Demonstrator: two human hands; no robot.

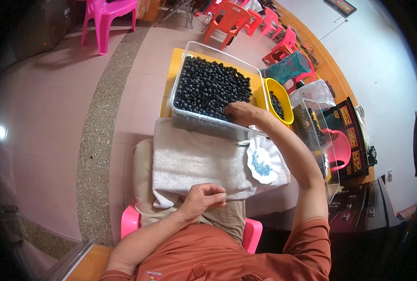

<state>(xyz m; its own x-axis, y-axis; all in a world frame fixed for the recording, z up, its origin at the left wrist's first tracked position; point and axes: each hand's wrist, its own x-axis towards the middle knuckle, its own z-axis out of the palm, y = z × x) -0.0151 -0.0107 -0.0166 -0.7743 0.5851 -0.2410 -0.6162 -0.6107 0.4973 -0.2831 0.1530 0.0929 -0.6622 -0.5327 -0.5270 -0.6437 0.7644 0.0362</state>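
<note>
My right hand [242,113] reaches over the near rim of a clear plastic bin [203,119]. Its fingers are curled down among many small black ring-shaped pieces [210,84]; whatever the fingertips hold is hidden. Above my lap, my left hand [205,200] is closed, thumb pressed to the index finger; anything between them is too small to make out. A white towel [194,159] covers my lap. On its right part lies a white scalloped dish [270,154] with small blue bits [261,165] in it. A small dark tool [242,144] lies beside the dish.
Right of the bin stands a yellow tub [289,112] with more black pieces, then another clear container [306,124]. The bin rests on a yellow-orange surface [168,100]. A pink stool [106,18] and several red and pink chairs [229,21] stand farther back.
</note>
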